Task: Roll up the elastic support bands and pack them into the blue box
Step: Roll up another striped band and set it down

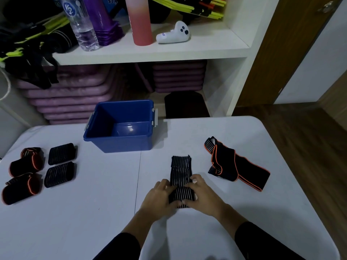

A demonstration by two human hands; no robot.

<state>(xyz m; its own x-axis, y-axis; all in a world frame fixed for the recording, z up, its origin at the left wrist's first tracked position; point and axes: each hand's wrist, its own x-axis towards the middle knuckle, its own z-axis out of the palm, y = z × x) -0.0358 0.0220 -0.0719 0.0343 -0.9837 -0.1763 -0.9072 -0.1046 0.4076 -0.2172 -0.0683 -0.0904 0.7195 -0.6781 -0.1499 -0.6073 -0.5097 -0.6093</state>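
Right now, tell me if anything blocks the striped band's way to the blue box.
Nothing visible does. Bare table lies between the striped band and the open blue box. The loose orange-edged band lies off to the right.

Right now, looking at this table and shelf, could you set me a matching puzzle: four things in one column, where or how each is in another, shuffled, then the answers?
Things
1. blue box
2. middle striped band
3. loose orange-edged band
4. white controller

Places or states
A. lying on the shelf
B. on the table's right side, untouched
C. empty, at the table's far edge
D. gripped at its near end by the left hand and right hand

Pairs: 1-C, 2-D, 3-B, 4-A
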